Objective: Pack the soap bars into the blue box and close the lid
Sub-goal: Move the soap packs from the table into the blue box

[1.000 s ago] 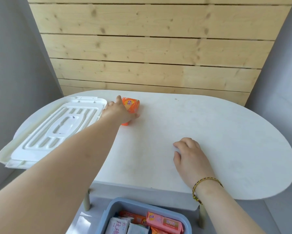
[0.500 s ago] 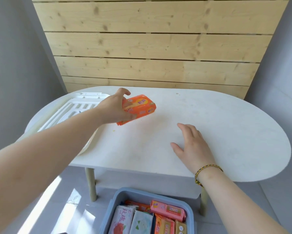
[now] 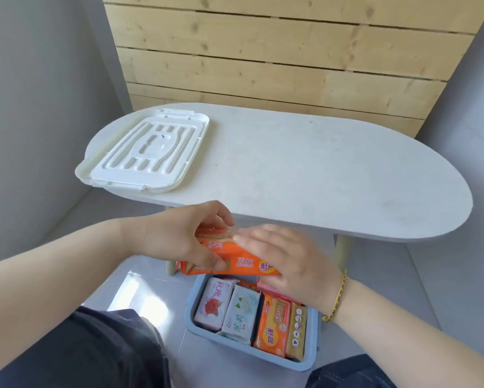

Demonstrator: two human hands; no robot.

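Near: blue box sits on the floor between the knees, lid off. Front row is packed with a rose-print bar, green-print bar, orange bar and gold bar, on edge and touching. There's something pink behind them, mostly hidden.

The last orange soap bar is in the air just above the back of the box, roughly level. Left hand grasps its left end, thumb on the near face and fingers curled over the top. Right hand has straight fingers laid flat against the right end, so it's steadying rather than gripping. It's blurred, so exact contact is unclear.

My read on the step: seat this bar in the back row.
- Free space back there is hidden by the hands, so check it before committing.
- Lower it level, with the right hand guiding the end past the rim.
- Wrapper looks glossy and probably slippery, so let go only once the bar bears on something.
- Keep its top below the rim or the lid likely won't seat.

Lid is white and ribbed. It lies at the left end of the worktop and overhangs the near-left edge, so lift it rather than drag it.

Worktop is a white, matte oval with a small yellowish speck beside the lid.

Room: pale plank wall behind, grey walls either side, sun patch on the floor.
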